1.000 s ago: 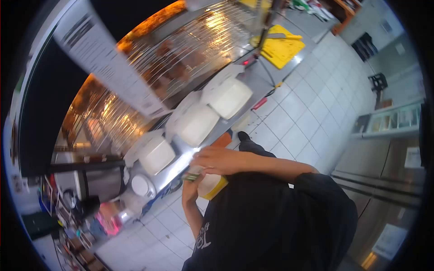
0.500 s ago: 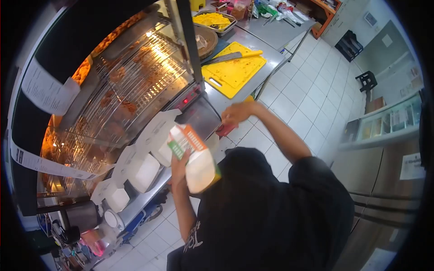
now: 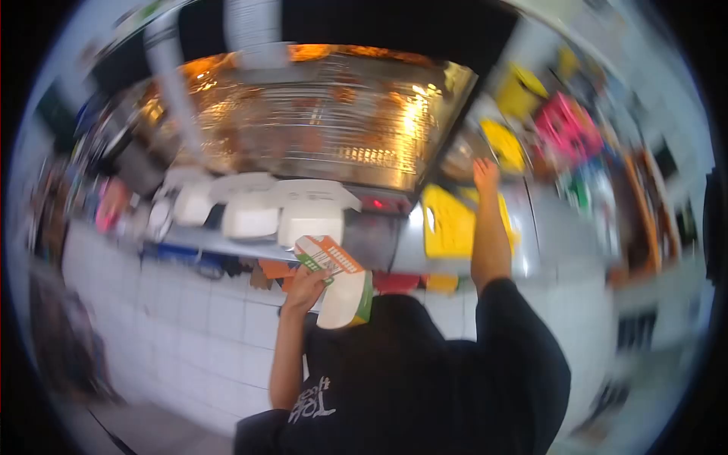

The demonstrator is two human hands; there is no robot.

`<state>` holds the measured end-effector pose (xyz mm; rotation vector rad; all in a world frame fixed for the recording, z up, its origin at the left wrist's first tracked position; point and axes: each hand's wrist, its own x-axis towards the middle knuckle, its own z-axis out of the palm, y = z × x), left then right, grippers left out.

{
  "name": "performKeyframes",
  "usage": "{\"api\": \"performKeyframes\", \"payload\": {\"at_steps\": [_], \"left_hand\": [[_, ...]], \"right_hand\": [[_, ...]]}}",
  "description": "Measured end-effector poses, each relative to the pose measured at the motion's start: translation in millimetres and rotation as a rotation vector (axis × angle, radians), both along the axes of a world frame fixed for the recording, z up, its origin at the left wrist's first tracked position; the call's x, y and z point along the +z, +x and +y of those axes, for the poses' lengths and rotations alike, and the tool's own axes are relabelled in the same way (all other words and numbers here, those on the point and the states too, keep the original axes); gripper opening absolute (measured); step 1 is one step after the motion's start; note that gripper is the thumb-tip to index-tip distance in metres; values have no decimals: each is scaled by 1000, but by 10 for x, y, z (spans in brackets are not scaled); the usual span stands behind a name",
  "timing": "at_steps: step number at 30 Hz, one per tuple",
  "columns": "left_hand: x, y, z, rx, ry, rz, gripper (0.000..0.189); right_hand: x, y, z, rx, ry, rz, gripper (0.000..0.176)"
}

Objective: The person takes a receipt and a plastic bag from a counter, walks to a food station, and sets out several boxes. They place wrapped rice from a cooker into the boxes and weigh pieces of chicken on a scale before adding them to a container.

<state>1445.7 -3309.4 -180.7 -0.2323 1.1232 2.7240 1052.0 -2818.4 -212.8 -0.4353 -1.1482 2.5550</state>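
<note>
An opened cardboard box [image 3: 345, 297], printed orange and green on its lid, is held by my left hand [image 3: 305, 288] at its left edge, low in front of my body. My right hand [image 3: 486, 174] is stretched out over the counter on the right, beside the yellow food [image 3: 503, 145] in a metal tray. Motion blurs its fingers, and nothing shows clearly in them. Under my right forearm lies the yellow cutting board [image 3: 447, 224]. Open white boxes [image 3: 311, 221] stand in a row left of the board.
A lit glass warming cabinet [image 3: 303, 121] with wire racks stands ahead. Paper slips [image 3: 254, 34] hang on its front. A pink basket [image 3: 569, 127] and a yellow container [image 3: 521, 91] stand at the back right. White floor tiles [image 3: 189, 326] show below the counter.
The view has swung to face the cabinet. My right hand has moved from near the red item at the counter's edge to over the counter, near the yellow food. The box stays in my left hand.
</note>
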Motion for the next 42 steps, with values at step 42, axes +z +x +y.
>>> {"api": "performKeyframes", "payload": {"at_steps": [42], "left_hand": [[842,-1053,1586,-190,-1596,886,26]], "right_hand": [[729,2892,-2014,267,218,-26,59]]}}
